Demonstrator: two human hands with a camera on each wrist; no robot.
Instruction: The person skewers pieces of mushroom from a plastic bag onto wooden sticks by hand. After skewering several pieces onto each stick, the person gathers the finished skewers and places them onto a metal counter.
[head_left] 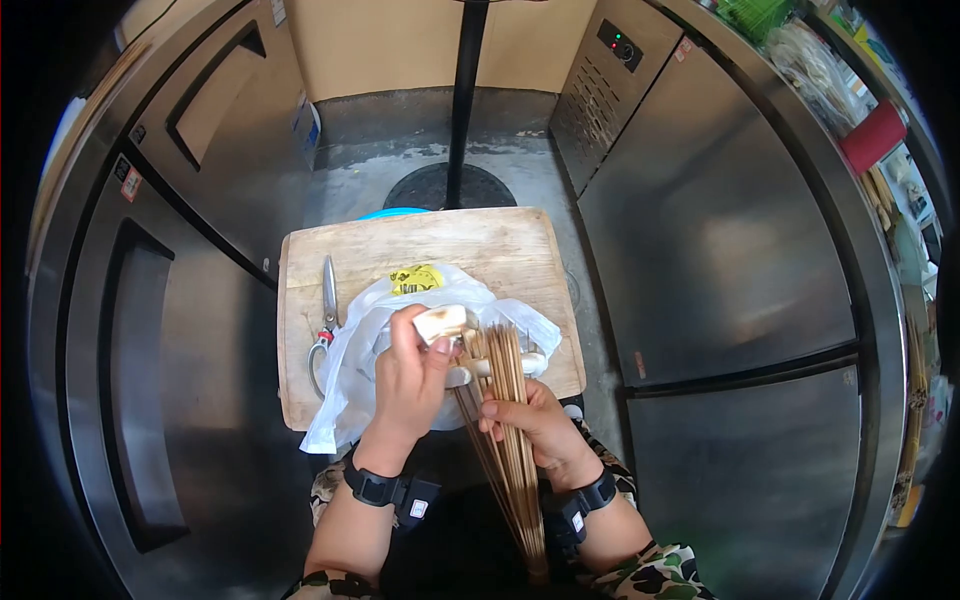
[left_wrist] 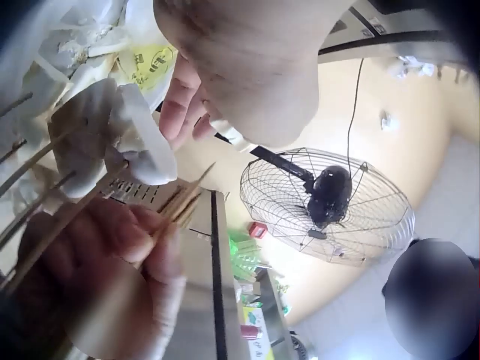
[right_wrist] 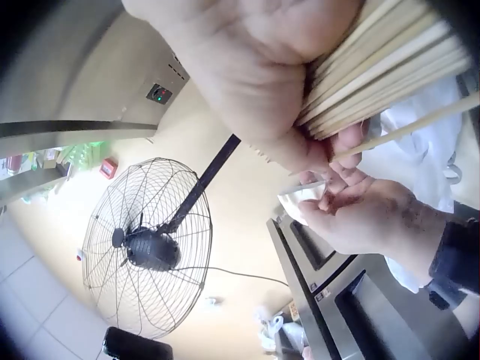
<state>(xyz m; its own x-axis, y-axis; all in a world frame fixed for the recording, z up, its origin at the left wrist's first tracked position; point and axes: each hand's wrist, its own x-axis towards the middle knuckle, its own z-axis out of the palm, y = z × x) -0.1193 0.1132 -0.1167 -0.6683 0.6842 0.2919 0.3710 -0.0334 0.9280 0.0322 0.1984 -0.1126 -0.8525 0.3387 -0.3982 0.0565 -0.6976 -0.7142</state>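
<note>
My left hand [head_left: 405, 380] pinches a white block with brownish patches [head_left: 441, 322] between thumb and fingers, above the plastic bag. Beside it my right hand [head_left: 540, 425] grips a thick bundle of bamboo skewers [head_left: 512, 400], tips pointing away from me. A few skewers splay out to the left of the bundle. More white chunks [left_wrist: 142, 142] sit close by the skewer tips in the left wrist view. In the right wrist view, a single skewer [right_wrist: 409, 135] stands apart from the bundle, its tip close to the right fingers.
Under the hands, a white plastic bag [head_left: 350, 375] with yellow print lies on a wooden board [head_left: 420, 235]. Scissors [head_left: 329, 300] lie at its left. Steel cabinets [head_left: 720, 220] flank both sides. Beyond the board stands a black pole [head_left: 465, 110], part of a fan [right_wrist: 150, 247].
</note>
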